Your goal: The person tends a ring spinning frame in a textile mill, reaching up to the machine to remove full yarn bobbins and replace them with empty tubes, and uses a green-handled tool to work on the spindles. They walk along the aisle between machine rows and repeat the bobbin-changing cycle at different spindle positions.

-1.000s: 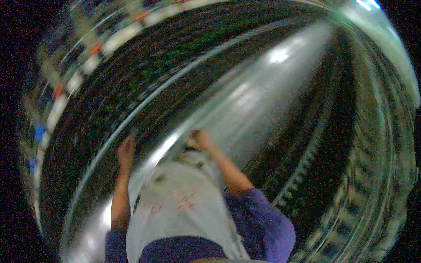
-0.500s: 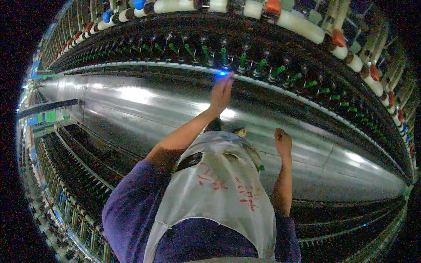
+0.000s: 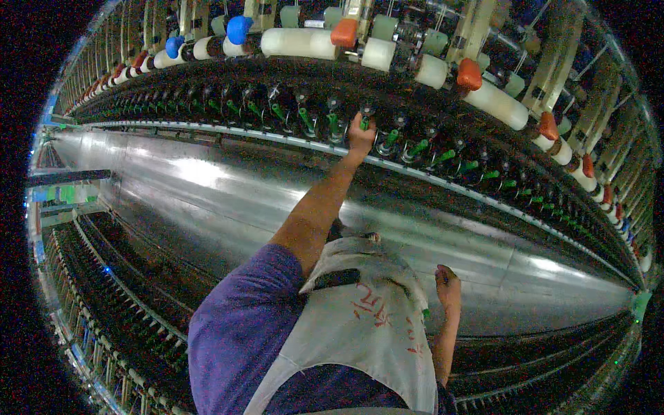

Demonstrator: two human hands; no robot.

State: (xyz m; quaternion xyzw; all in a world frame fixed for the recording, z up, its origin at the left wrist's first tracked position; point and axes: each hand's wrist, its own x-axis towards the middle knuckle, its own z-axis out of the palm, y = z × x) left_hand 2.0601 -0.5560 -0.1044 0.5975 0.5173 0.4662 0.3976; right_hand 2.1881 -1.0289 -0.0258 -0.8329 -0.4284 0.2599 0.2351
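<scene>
My left hand point(image 3: 361, 137) reaches up to the row of spindles on the spinning frame. Its fingers are closed round a green bobbin point(image 3: 364, 125) that stands on its spindle. To the left and right of it are more green bobbins point(image 3: 334, 126) in the same row. Below that row runs a pale rail point(image 3: 415, 172), which my left wrist crosses. My right hand point(image 3: 448, 282) hangs low over the aisle to the right of my apron, fingers curled; whatever is in them, if anything, is hidden.
White rollers point(image 3: 299, 43) with orange point(image 3: 469, 74) and blue point(image 3: 239, 30) end pieces line the upper part of the machine. A shiny metallic aisle floor point(image 3: 228, 181) runs between the machines. Behind me stands another spindle row point(image 3: 131, 287). My grey apron point(image 3: 366, 332) fills the lower middle.
My left hand has gone from the rail, beside a lit blue lamp, up to a bobbin and closed round it. That lamp no longer shows. My right hand appears lower in the view.
</scene>
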